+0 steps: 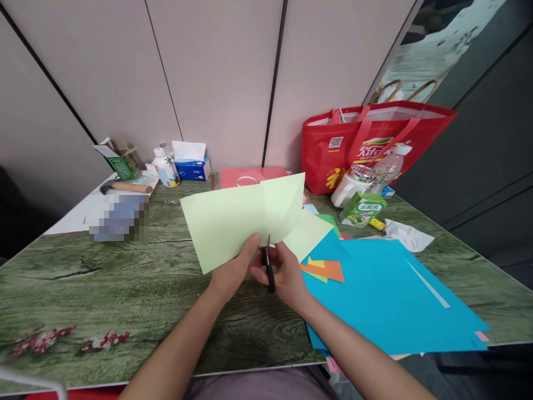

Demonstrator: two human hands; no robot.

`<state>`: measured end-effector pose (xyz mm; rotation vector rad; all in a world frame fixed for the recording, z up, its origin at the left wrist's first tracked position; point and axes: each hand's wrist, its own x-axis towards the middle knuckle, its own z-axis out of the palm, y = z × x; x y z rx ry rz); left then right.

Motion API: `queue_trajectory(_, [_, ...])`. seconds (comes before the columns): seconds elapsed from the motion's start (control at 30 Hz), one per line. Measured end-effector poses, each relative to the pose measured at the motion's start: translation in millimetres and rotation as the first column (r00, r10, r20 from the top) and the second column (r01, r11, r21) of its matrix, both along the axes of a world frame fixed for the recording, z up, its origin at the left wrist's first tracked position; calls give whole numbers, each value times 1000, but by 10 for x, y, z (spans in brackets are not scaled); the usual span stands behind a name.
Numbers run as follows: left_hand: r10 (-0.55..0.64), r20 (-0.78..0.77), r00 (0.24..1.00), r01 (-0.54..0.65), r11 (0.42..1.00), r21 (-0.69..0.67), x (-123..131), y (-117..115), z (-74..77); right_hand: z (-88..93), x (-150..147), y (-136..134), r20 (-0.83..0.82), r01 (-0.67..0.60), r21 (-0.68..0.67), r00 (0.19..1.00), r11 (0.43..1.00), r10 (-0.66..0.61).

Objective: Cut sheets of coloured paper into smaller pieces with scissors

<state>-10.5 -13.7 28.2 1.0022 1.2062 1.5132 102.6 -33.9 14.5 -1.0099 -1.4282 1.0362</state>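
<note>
Pinched at its lower edge by the left hand [233, 272], a creased pale green sheet [233, 222] hangs above the green table [125, 289]. The right hand [289, 278] grips black scissors [270, 273], blades upright at that edge. Blue paper [387, 294] and orange scraps [331, 270] lie just right. Both forearms reach forward, the hands close together.

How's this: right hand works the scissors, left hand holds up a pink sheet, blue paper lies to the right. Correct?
Not quite: the sheet in the left hand is pale green, not pink, as the head view shows. The rest holds: right hand on the scissors, blue paper lying to the right.
</note>
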Motion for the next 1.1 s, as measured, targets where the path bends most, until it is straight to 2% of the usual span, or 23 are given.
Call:
queue_trajectory(0.13, [-29, -32, 999, 30, 999, 25, 13, -13, -16, 7, 11, 8, 13, 40, 52, 999, 998, -40])
queue_trajectory(0.4, [-86, -19, 996, 87, 994, 66, -3, 1, -32, 2, 16, 8, 32, 48, 48, 998, 998, -49])
queue_trajectory(0.57, [-65, -40, 997, 68, 996, 64, -3, -5, -36, 2, 8, 4, 38, 70, 34, 997, 997, -71])
queue_trajectory(0.77, [-46, 5, 999, 46, 997, 61, -2, 2, -50, -16, 8, 9, 55, 93, 30, 994, 995, -95])
queue_trajectory(1.1, [-25, -28, 999, 27, 996, 80, 8, 25, -75, -12, -12, 14, -37, 40, -50, 998, 998, -42])
